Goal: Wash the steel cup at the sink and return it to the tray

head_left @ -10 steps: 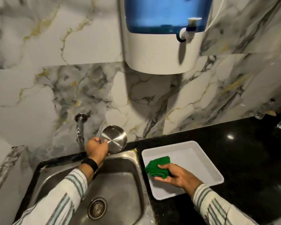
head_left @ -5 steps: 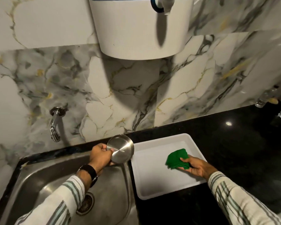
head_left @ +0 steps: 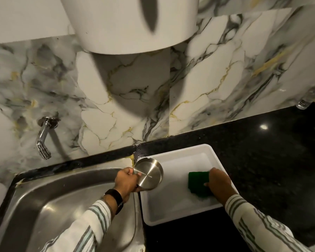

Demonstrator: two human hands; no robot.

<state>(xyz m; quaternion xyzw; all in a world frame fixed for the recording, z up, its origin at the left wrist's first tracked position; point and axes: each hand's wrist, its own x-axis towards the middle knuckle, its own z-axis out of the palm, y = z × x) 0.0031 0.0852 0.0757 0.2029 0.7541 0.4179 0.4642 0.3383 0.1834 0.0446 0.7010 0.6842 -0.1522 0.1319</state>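
My left hand (head_left: pixel 126 181) grips the steel cup (head_left: pixel 149 175) by its rim, with the cup's flat bottom turned toward me. The cup hangs over the left rim of the white tray (head_left: pixel 178 213), at the right edge of the steel sink (head_left: pixel 49 202). My right hand (head_left: pixel 219 182) presses a green scrub pad (head_left: pixel 197 181) flat on the tray floor near its right side.
A chrome tap (head_left: pixel 44 137) sticks out of the marble wall above the sink's back left. A white water dispenser (head_left: pixel 131 22) hangs overhead. The tray sits on a black counter (head_left: pixel 262 160). A clear bottle (head_left: pixel 309 96) lies at the far right.
The cup moved right from in front of the tap to over the tray's left rim. My right hand carried the green pad across the tray to its right side and laid it flat.
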